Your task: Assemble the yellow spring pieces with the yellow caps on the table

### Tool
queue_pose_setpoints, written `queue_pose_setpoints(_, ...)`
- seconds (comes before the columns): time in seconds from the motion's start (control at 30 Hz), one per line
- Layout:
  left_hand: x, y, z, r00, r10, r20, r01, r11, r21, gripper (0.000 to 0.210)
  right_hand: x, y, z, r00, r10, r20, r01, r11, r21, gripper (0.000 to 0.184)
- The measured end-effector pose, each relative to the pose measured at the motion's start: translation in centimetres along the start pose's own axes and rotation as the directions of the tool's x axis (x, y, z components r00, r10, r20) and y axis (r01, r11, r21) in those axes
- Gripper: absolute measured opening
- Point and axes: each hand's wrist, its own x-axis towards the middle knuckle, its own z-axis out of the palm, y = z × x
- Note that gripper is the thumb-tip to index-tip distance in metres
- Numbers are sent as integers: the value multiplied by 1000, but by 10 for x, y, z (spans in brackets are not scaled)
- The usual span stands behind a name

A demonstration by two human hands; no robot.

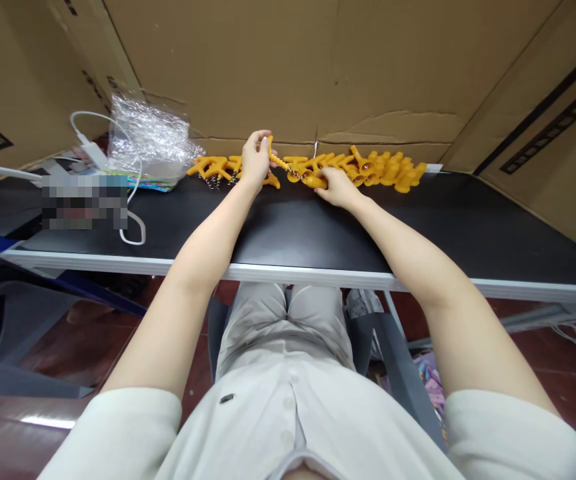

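My left hand point(257, 159) is closed on a yellow corkscrew handle point(271, 148). A ribbed yellow shaft runs down to the right from it and ends in a metal spiral near my right hand. My right hand point(338, 188) has its fingers round a yellow hollow corkscrew body point(313, 181), whose opening faces left toward the spiral. Whether the spiral tip touches the body I cannot tell. Left of my left hand lie several yellow handles with metal spirals point(213, 168). Beyond and right of my right hand, several yellow hollow bodies point(393, 167) lie in a row.
Clear plastic bags point(148, 137) rest on a colourful packet at the left, beside a white cable point(135, 230) and a blurred-out object point(85, 202). Cardboard walls point(338, 73) enclose the back and sides. A metal strip point(308, 274) edges the black table point(313, 233).
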Motion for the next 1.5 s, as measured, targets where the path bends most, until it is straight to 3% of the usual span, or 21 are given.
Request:
queue_pose_setpoints(0.17,-8,7,2,999,36,27,-38,997,68,56,-1,-9,-4,998,-45,-46,49,994,94,32)
queue_pose_setpoints(0.23,-13,7,-1,985,125,121,-143,977,158,56,-1,-11,-4,996,-50,-72,59,991,118,34)
queue_pose_setpoints(0.33,-22,6,-7,905,240,352,-359,874,327,69,-1,-8,-5,995,-41,-86,52,990,130,34)
queue_pose_setpoints(0.4,-30,7,-10,862,192,469,-421,786,452,76,-1,-4,-6,996,-29,-90,40,992,118,36)
queue_pose_setpoints(0.47,-36,9,-13,854,95,512,-423,699,576,72,-1,-1,-9,996,-21,-86,29,995,100,38)
queue_pose_setpoints(0.53,-41,14,-15,869,21,494,-402,612,682,66,-2,-1,-13,997,-17,-74,23,996,91,41)
queue_pose_setpoints(0.63,-45,22,-16,906,11,423,-363,537,762,59,-3,-6,-17,998,-24,-60,30,995,95,44)
queue_pose_setpoints(0.83,-48,31,-18,938,31,344,-311,514,800,49,-2,-18,-24,996,69,-52,-60,985,160,54)
queue_pose_setpoints(1.1,-46,29,-20,932,30,362,-321,535,782,47,1,-14,-24,993,117,-36,-103,959,262,68)
queue_pose_setpoints(1.2,-44,26,-21,929,47,367,-335,526,782,44,2,-10,-20,984,178,-10,-158,897,413,68)
queue_pose_setpoints(1.33,-42,25,-22,928,52,369,-341,521,783,44,-1,-11,-24,972,217,86,-221,743,632,56)
queue_pose_setpoints(1.5,-42,26,-21,926,40,376,-339,523,782,45,-5,-18,-32,962,221,158,-266,647,714,46)
